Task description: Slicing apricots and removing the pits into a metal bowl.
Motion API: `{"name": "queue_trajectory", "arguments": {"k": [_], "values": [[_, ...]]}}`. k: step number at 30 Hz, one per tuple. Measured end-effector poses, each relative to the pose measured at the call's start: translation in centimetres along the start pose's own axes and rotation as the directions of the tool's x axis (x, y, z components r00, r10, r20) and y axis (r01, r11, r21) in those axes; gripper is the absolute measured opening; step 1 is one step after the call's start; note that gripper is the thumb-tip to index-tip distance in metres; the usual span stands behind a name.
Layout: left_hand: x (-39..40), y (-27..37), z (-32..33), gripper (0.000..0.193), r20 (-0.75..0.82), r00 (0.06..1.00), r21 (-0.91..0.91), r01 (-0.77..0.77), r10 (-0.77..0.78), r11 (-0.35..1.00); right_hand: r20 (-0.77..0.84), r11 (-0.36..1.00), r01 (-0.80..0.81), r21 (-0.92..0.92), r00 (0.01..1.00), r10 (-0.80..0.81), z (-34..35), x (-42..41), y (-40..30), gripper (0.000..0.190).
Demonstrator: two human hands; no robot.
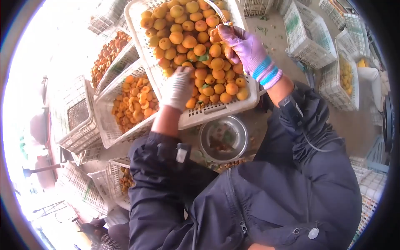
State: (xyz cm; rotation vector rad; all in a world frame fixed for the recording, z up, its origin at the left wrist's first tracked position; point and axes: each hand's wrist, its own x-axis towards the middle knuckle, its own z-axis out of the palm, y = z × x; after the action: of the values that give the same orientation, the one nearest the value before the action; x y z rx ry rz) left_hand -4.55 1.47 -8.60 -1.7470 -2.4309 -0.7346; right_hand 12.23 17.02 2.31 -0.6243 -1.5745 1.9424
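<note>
Before me a white plastic crate [215,115] is heaped with whole apricots [189,41], a few green leaves among them. My left hand [178,86], in a white glove with grey stripes, reaches in over the crate's near left side. Its fingertips touch the apricots and are blurred, so a grip is not visible. Above the crate's right side is my right hand [243,47], in a purple glove with blue cuff bands. Its thumb and fingers close on a small tool [229,23], mostly hidden and too unclear to name. A thin white curved strip [215,7] runs towards these fingertips.
A crate of apricot halves [136,100] adjoins on the left; another crate of halves [109,56] stands behind it. Below the main crate sits a metal basin [223,139] with scraps inside. Stacked white crates [309,34] line the right; a person's legs [118,231] show lower left.
</note>
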Motion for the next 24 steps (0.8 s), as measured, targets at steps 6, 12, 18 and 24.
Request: {"name": "queue_trajectory", "arguments": {"k": [6,12,18,24], "values": [[2.6,1.3,5.8,0.03,0.325,0.945,0.323,-0.14,0.029,0.936,-0.011,1.0,-0.019,0.006,1.0,0.019,-1.3,-0.1,-0.3,0.038],[2.5,1.9,4.3,0.042,0.235,0.969,0.179,0.031,-0.074,0.983,0.058,0.997,-0.072,-0.042,0.996,0.074,-2.4,-0.9,-2.1,0.041],[1.7,1.7,-1.7,0.057,0.173,0.944,-0.905,0.265,-0.28,0.334,0.191,0.982,0.003,-0.19,0.981,0.034,0.8,-1.3,0.4,0.039],[-0.1,3.5,-7.9,0.056,0.059,0.915,-0.964,0.156,-0.4,0.214,0.23,0.903,0.208,-0.376,0.965,-0.126,3.9,-3.1,3.1,0.04]]}}
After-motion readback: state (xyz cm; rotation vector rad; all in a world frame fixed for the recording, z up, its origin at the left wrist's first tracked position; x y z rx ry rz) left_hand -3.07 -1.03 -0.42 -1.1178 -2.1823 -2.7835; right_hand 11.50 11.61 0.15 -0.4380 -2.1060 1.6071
